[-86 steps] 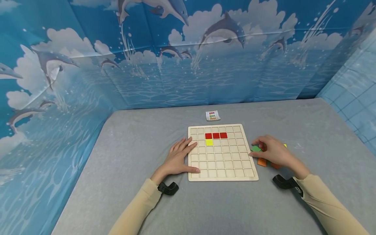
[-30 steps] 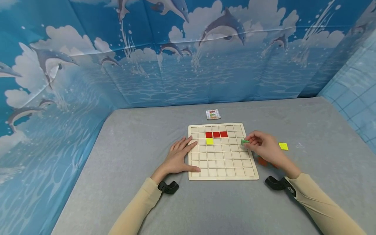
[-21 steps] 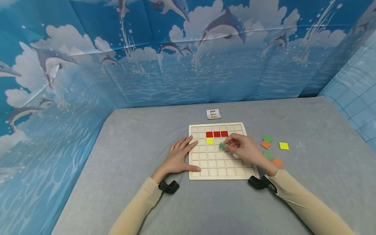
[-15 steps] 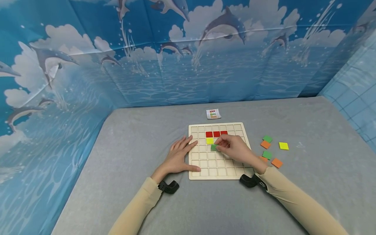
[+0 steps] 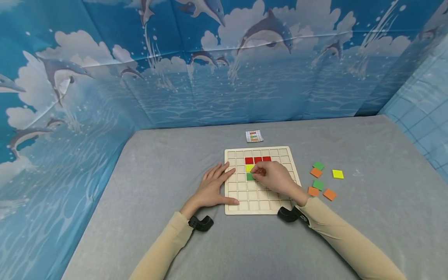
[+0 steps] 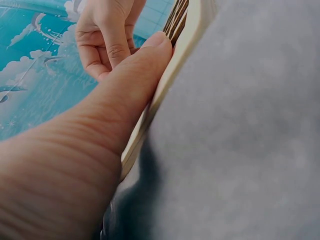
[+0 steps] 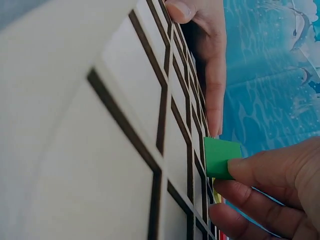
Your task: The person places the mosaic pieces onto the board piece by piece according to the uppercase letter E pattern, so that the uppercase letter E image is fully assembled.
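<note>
A pale wooden grid board (image 5: 281, 202) lies on the grey cloth. My left hand (image 5: 209, 189) is spread at its left side, fingertips and thumb resting on the edge. In the left wrist view the thumb (image 6: 135, 70) lies along the board's rim. My right hand (image 5: 274, 177) pinches a green square tile (image 7: 220, 156) between thumb and fingers, one edge right at the grid. From the head, that tile sits over the cell just below a yellow tile (image 5: 249, 168). Three red tiles (image 5: 258, 160) form a row above, partly behind the right hand.
Right of the board lie loose tiles: green (image 5: 318, 184), orange (image 5: 329, 194) and yellow (image 5: 337, 174), several in all, some overlapping. Beyond the board's far edge is a small card (image 5: 254, 136) printed with a coloured grid. A dolphin-patterned curtain (image 5: 210, 97) hangs behind the table.
My right hand has picked up a green tile from the loose pile and carried it left over the board to the cell below the yellow tile. The left hand has stayed put.
</note>
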A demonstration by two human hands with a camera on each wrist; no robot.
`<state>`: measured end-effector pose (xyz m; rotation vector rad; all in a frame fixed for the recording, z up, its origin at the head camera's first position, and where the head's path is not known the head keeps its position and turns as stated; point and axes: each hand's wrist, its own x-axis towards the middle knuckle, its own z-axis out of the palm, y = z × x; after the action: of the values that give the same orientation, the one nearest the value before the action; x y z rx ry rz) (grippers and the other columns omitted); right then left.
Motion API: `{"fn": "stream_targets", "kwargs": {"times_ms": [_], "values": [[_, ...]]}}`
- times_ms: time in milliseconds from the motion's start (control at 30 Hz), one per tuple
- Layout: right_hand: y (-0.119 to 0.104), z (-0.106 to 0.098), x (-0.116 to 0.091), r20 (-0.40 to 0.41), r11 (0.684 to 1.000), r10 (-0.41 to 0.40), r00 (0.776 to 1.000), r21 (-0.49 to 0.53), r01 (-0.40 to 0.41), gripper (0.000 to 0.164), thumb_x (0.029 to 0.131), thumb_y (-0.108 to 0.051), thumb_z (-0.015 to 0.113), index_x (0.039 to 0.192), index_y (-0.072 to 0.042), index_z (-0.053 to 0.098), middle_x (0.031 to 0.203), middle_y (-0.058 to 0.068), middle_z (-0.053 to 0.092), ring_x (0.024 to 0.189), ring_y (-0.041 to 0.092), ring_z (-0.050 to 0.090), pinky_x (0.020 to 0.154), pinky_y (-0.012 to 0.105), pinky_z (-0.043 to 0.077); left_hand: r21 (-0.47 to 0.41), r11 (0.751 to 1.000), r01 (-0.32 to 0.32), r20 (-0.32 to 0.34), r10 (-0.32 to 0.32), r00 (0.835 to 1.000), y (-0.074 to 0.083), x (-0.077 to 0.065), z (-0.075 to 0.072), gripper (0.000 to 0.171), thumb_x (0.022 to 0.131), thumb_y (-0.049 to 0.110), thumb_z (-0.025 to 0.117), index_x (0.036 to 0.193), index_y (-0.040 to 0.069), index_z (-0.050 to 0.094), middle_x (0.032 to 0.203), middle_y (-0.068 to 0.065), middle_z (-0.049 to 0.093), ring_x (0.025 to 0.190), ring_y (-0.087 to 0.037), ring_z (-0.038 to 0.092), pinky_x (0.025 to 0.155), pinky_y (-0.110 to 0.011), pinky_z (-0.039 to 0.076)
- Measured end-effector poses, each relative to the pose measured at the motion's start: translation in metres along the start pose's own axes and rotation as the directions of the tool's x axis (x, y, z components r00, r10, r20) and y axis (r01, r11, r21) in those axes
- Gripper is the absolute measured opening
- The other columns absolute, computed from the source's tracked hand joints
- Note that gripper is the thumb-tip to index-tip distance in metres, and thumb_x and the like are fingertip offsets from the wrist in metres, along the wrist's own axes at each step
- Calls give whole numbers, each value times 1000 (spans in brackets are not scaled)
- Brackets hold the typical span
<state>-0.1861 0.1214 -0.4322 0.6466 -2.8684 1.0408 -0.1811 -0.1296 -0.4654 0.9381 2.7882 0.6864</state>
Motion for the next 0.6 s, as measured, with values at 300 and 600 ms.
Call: {"fn": "stream_targets", "kwargs": {"times_ms": [300, 600], "values": [[-1, -2, 0, -40, 997, -22, 999, -69, 19, 8, 83, -8, 72, 90, -9, 77, 80, -3, 66, 62, 9, 51, 55, 29, 41, -3, 1000, -15, -11, 15, 1000, 0, -2, -1, 101, 73, 62, 72, 152, 21, 25, 158, -3, 9, 143, -25, 1, 109, -50, 7], [1, -2, 1, -25, 992, -59, 998, -111, 56, 7, 81, -7, 74, 85, -11, 77, 80, -3, 64, 63, 9, 52, 54, 28, 42, -1, 1000, -12, -6, 12, 1000, 1, -1, -1, 100, 73, 61, 72, 152, 20, 26, 158, -3, 9, 143, -25, 2, 109, -50, 7]]}}
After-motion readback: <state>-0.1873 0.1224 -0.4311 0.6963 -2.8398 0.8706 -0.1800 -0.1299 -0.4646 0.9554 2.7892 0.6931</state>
